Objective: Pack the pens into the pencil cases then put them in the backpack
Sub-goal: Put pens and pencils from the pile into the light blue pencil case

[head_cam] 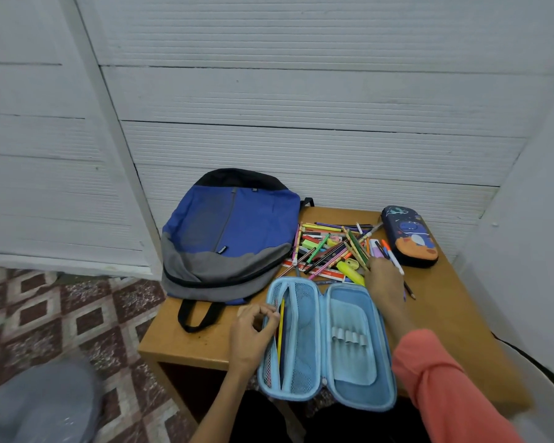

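Note:
A light-blue pencil case (346, 343) lies open on the wooden table (186, 340), a yellow pencil (280, 330) in its left half. My left hand (253, 334) holds the case's left edge, fingers curled at the mesh flap. My right hand (385, 279) reaches into the pile of pens and pencils (330, 247) and grips several of them. A dark-blue pencil case (408, 236) with a cartoon print lies closed at the far right. The blue and grey backpack (227, 231) lies flat at the back left, zipped.
The small table stands against a white ribbed wall (301, 91). Patterned floor tiles (61, 314) lie to the left, and a grey object (39, 404) sits at the bottom left. A backpack strap (199, 314) lies on the table beside my left hand.

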### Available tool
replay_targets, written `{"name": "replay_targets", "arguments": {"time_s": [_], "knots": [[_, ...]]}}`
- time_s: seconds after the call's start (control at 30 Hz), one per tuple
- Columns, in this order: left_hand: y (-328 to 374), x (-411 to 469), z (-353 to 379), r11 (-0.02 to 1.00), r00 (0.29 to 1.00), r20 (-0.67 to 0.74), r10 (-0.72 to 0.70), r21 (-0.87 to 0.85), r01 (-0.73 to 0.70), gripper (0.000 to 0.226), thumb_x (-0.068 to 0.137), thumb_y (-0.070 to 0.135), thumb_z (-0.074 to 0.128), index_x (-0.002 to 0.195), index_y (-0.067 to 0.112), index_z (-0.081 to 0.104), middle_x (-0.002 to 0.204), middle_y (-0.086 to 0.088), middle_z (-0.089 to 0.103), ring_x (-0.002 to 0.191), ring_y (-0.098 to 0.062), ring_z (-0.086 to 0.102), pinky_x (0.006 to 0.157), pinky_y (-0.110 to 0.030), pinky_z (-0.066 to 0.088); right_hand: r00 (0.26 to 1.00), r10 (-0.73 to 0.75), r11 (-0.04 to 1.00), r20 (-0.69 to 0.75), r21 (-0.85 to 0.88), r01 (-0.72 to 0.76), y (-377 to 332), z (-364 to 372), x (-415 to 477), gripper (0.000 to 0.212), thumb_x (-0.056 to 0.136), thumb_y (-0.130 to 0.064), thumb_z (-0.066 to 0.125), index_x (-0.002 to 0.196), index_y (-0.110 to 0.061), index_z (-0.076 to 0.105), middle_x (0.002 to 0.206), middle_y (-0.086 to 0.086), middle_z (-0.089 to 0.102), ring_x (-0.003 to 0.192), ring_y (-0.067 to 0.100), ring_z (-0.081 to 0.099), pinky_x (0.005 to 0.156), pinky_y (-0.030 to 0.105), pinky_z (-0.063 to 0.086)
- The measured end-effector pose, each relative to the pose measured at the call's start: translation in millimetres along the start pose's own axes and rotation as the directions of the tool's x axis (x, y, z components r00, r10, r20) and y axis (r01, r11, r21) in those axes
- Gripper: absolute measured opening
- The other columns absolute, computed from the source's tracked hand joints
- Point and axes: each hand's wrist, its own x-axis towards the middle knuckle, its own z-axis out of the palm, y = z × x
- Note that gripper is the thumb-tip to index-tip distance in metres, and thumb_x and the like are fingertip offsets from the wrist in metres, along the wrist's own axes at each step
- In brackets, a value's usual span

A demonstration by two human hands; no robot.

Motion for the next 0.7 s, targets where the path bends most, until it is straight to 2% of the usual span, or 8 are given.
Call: {"name": "replay_targets", "arguments": {"time_s": [0.1,0.13,0.23,0.3,0.37,0.47,0.57,0.7], "knots": [[-2,1,0,1.000,1.000,0.005,-0.009,0.012,0.009,0.017,0.082,0.023,0.071,0.067,0.023,0.061,0.088,0.019,0.067,0.090,-0.002,0.058,0.077,-0.027,0.045,0.984,0.038,0.955,-0.175,0.295,0.016,-10,-4,-8,0.008,0.087,-0.004,0.058,0.088,0.003,0.062,0.081,0.015,0.063,0.076,0.034,0.058,0.061,0.030,0.037],[-2,1,-1,1.000,1.000,0.003,-0.009,0.012,0.009,0.017,0.081,0.026,0.070,0.067,0.024,0.061,0.088,0.019,0.067,0.090,-0.003,0.058,0.077,-0.027,0.046,0.981,0.081,0.897,-0.176,0.442,0.005,-19,-8,-14,0.007,0.086,-0.003,0.060,0.089,0.002,0.061,0.077,0.010,0.060,0.072,0.030,0.056,0.061,0.031,0.039],[-1,1,-1,1.000,1.000,-0.003,0.008,0.013,-0.008,0.016,0.076,0.045,0.060,0.067,0.031,0.060,0.088,0.019,0.067,0.090,-0.006,0.057,0.076,-0.028,0.047,0.990,0.113,0.584,0.079,0.801,-0.130,-47,-20,-34,0.019,0.085,0.002,0.064,0.102,-0.002,0.057,0.073,0.009,0.063,0.064,0.027,0.065,0.063,0.044,0.056],[-2,1,-1,1.000,1.000,-0.005,0.021,0.019,-0.021,0.016,0.076,0.046,0.058,0.067,0.032,0.059,0.088,0.019,0.067,0.090,-0.006,0.057,0.076,-0.027,0.046,0.937,0.011,0.440,0.348,0.840,-0.317,-65,-27,-55,0.034,0.084,0.009,0.064,0.112,-0.006,0.050,0.081,0.017,0.066,0.061,0.027,0.069,0.061,0.045,0.060],[-3,0,-1,0.999,1.000,-0.005,0.024,0.024,-0.024,0.017,0.076,0.046,0.058,0.067,0.031,0.059,0.088,0.018,0.067,0.089,-0.006,0.057,0.076,-0.028,0.046,0.842,-0.101,0.454,0.529,0.778,-0.434,-78,-29,-81,0.048,0.082,0.011,0.066,0.119,-0.011,0.046,0.086,0.020,0.066,0.060,0.024,0.070,0.058,0.037,0.060],[-4,1,-1,0.999,1.000,0.000,0.023,0.025,-0.023,0.018,0.076,0.047,0.057,0.068,0.031,0.059,0.088,0.019,0.066,0.089,-0.006,0.057,0.076,-0.028,0.046,0.752,-0.208,0.621,0.626,0.679,-0.393,-90,-21,-114,0.062,0.081,0.005,0.071,0.128,-0.018,0.040,0.083,0.021,0.069,0.058,0.021,0.069,0.060,0.031,0.059],[-4,1,-1,0.999,1.000,0.003,0.020,0.032,-0.020,0.019,0.076,0.047,0.056,0.068,0.031,0.059,0.088,0.020,0.066,0.088,-0.005,0.056,0.077,-0.029,0.047,0.753,-0.236,0.739,0.615,0.617,-0.272,-99,-10,-133,0.057,0.082,0.000,0.072,0.128,-0.015,0.043,0.070,0.014,0.067,0.048,0.014,0.065,0.060,0.032,0.060],[-5,1,-2,0.999,1.000,0.003,0.030,0.038,-0.030,0.019,0.077,0.047,0.057,0.069,0.030,0.060,0.088,0.019,0.066,0.088,-0.006,0.057,0.077,-0.030,0.047,0.784,-0.289,0.753,0.550,0.636,-0.169,-103,-7,-142,0.044,0.087,-0.001,0.065,0.127,-0.010,0.048,0.059,0.004,0.062,0.041,0.007,0.060,0.059,0.033,0.059]]}}
